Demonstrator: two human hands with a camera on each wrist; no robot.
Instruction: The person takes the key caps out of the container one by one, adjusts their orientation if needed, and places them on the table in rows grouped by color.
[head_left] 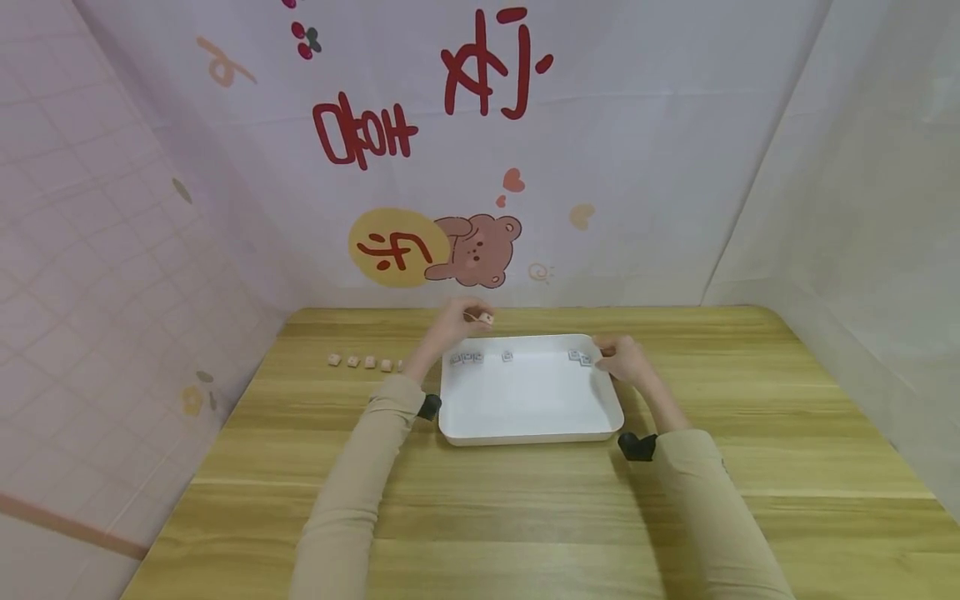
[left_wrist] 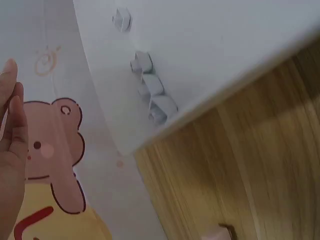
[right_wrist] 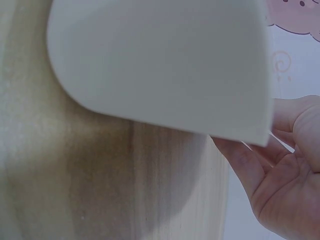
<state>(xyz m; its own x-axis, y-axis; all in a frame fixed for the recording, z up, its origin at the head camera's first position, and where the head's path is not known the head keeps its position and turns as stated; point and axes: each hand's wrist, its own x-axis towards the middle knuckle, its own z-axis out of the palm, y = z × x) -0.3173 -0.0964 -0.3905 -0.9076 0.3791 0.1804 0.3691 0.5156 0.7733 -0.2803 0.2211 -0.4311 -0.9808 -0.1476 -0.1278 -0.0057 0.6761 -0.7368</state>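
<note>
Left hand (head_left: pixel 459 321): thumb and fingers pinching one held block (head_left: pixel 487 318), white with a dark mark; raised at the tray's far edge, between the left trio and the single block as seen from the head.
Right hand (head_left: pixel 624 360): at the tray's far right corner, just beside the right pair; fingertips partly hidden behind the wall in the right wrist view, so cannot tell whether it clasps the rim or only rests there.
Tray (head_left: pixel 532 404): one, white, shallow, rounded corners, on the wooden table (head_left: pixel 510 517).
Tray edges: far rim near the table's far edge, narrow strip of wood between; near rim well apart from the viewer's side, broad wood there; wood also open to the right, past the forearm.
Room inside tray: middle and near part of the floor bare; blocks all along the far side.
Count, in tray: six blocks; left trio (head_left: pixel 468 357) close together, single block (head_left: pixel 507 357) apart, right pair (head_left: pixel 574 355) just beside the far right corner.
Count, on wood: five visible in the table row (head_left: pixel 370 362), left of the tray, spaced; the fifth partly behind the left arm.
Count, in hand: one.
Backdrop (head_left: pixel 637 167): white cloth behind the table, one printed bear (head_left: pixel 491 250).
</note>
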